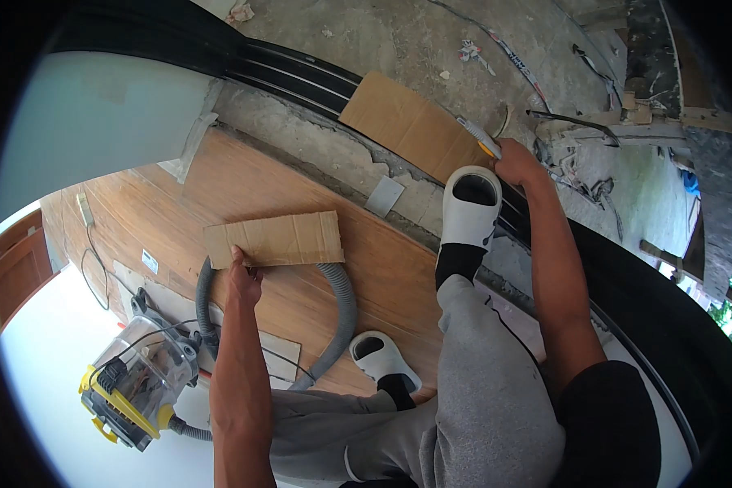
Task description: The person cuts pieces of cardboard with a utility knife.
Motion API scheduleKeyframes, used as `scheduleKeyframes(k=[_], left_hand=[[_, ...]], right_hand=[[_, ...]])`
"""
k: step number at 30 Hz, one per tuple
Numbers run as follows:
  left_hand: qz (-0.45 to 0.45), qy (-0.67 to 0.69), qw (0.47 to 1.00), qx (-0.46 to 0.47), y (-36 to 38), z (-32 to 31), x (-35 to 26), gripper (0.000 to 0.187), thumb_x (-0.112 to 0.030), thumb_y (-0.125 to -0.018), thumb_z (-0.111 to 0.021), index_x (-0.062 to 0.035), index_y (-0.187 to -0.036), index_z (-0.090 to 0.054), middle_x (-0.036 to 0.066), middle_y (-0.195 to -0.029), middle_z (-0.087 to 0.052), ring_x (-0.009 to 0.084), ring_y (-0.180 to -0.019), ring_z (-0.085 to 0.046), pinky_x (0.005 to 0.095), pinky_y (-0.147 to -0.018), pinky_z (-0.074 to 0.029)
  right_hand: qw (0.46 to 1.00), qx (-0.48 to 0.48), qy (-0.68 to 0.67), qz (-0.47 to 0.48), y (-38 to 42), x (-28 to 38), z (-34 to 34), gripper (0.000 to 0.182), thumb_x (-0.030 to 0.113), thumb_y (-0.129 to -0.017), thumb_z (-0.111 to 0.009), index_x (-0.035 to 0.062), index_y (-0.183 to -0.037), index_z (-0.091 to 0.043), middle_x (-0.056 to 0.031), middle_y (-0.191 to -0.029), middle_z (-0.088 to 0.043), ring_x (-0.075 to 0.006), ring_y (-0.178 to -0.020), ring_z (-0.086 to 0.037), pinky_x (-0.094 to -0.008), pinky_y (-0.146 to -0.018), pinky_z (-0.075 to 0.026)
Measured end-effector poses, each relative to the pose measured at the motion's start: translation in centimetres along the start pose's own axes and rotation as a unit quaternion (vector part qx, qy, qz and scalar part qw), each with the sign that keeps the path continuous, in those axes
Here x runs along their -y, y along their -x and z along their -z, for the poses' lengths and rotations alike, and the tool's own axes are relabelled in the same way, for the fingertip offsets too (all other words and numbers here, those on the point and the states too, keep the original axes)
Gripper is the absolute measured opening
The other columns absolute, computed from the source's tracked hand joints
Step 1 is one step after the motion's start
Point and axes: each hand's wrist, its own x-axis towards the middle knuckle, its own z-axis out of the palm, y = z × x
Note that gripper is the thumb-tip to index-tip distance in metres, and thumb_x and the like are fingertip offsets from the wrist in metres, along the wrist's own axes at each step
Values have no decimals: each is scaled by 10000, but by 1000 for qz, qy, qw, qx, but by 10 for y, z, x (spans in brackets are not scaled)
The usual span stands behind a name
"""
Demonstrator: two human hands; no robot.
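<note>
My left hand (246,281) grips a small rectangular piece of brown cardboard (281,240) by its near edge, thumb on top, above the wood-look floor. In my right hand (516,163) is a utility knife (478,136) with a grey and orange body, pointing up and left. Under the knife lies a larger cardboard sheet (415,122), spread across the black door track. My white slipper (468,207) is right at the sheet's near edge.
A wet-dry vacuum (142,374) stands at lower left, its grey hose (343,305) looping over the wood-look floor (390,268). Black track rails (289,77) border a rough concrete strip. Outside, cables (512,53) and debris lie on concrete. A small grey tile (385,196) rests nearby.
</note>
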Motion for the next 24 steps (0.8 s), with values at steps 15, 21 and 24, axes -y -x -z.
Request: scheduleKeyframes(k=[15,21,24], left_hand=[[-81,-383,834,-388,21,-70,-23,617,-475,-885,-685,33,-1221,-590,175,-1250,-574,354,-1122,-559,496,-993,-399],[-581,-360,721,114,90,-242,-56,246,-267,-851,-722,-38,-944,-725,179,-1093,-690,363,-1076,-626,439,-970,-463],[-536,-425,721,111,92,-308,-76,269,-309,-844,-736,-52,-923,-734,140,-1006,-725,332,-1004,-673,410,-928,-496]], right_hand=[[999,40,37,9,0,8,11,437,140,-752,-686,-62,-1137,-638,-295,-1115,-662,-411,-1077,-643,-443,-944,-504],[999,24,32,25,-4,3,7,419,144,-754,-686,-65,-1114,-639,-290,-1103,-664,-417,-1072,-642,-454,-939,-503],[999,19,24,14,3,7,9,411,140,-750,-689,-67,-1101,-640,-293,-1100,-663,-422,-1069,-641,-456,-941,-502]])
